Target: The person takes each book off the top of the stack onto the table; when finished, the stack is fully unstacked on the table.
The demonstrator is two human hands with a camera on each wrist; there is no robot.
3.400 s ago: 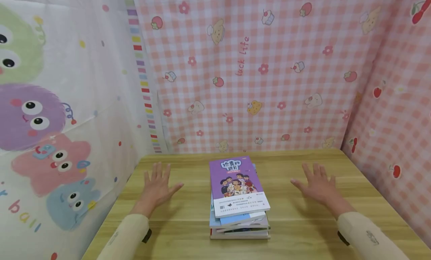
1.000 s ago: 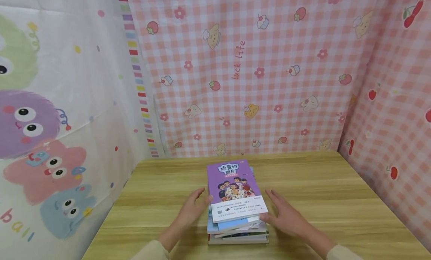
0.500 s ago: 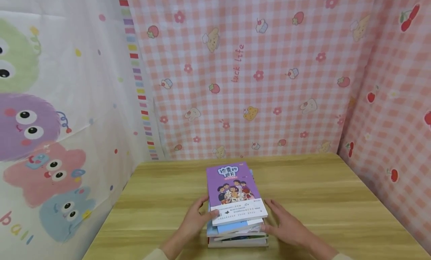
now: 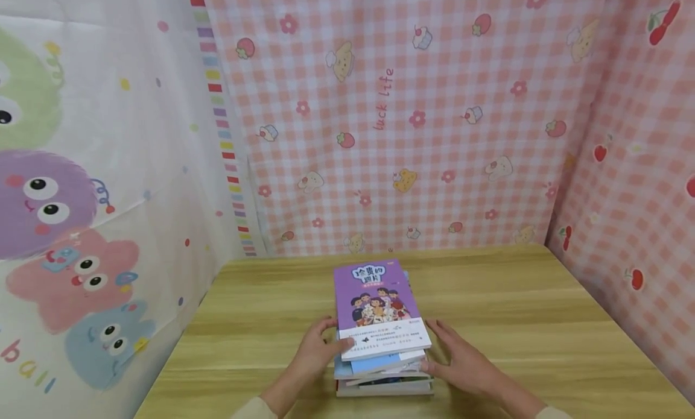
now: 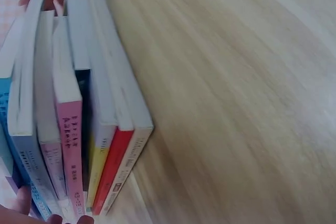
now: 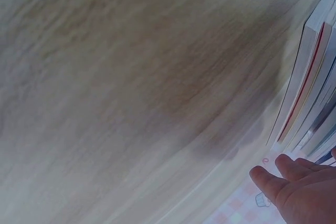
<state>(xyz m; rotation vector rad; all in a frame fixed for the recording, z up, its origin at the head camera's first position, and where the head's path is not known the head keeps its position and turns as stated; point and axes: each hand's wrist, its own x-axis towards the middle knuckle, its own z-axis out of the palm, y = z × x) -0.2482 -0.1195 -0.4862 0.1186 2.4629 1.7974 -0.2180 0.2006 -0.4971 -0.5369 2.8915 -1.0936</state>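
Observation:
A stack of several books stands in front of me in the head view, with a purple-covered book (image 4: 374, 298) on top, slightly askew. My left hand (image 4: 312, 352) rests at the stack's left side, its thumb over the lower left of the purple book. In the left wrist view, its fingertips lie by the spines, among them a pink book (image 5: 72, 145) and a red book (image 5: 113, 166). At the right side, my right hand (image 4: 458, 359) has its thumb by the near corner. The right wrist view shows its fingers (image 6: 268, 182) fairly straight.
The stack stands on a wood-grain table (image 4: 244, 298). Behind it hangs a pink checked curtain (image 4: 412, 148), and another checked cloth (image 4: 630, 196) hangs at the right. A white cloth with cartoon figures (image 4: 163, 184) covers the left side.
Both hands have come inward from the sides of the table to the stack. Over the last half second they have hardly moved, and the books look unmoved.

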